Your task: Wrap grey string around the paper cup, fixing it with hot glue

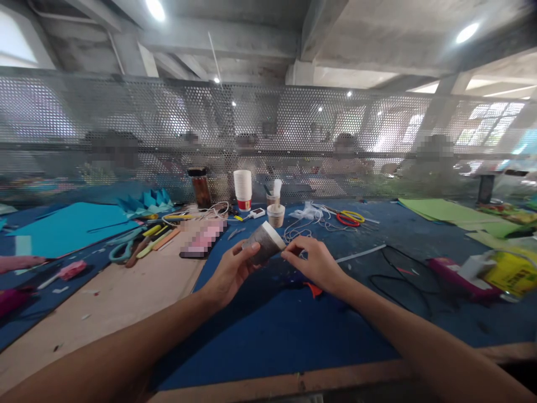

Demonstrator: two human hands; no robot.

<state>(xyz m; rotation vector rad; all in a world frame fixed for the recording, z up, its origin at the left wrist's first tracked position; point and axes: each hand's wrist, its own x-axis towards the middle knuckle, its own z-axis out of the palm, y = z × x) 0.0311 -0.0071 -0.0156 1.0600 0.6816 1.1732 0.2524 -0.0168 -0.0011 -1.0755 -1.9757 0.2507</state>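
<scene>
My left hand (230,273) is wrapped round a grey paper cup (267,242) with a pale rim, held tilted above the blue table mat, its mouth towards the upper right. Beside that rim, my right hand (315,262) is closed in a pinch of thumb and forefinger. Whatever lies between those fingertips is too small to make out. Just behind the held cup stands a small paper cup (276,216) with pale contents. A scrap of orange-red paper (314,289) lies under my right hand.
Behind stand stacked white cups (242,187) and a dark-lidded jar (200,187). A phone (203,238), pliers (126,246) and blue paper (75,224) lie left. Scissors (350,218), a black cord (403,280) and green paper (457,215) lie right. A perforated screen (260,123) borders the back.
</scene>
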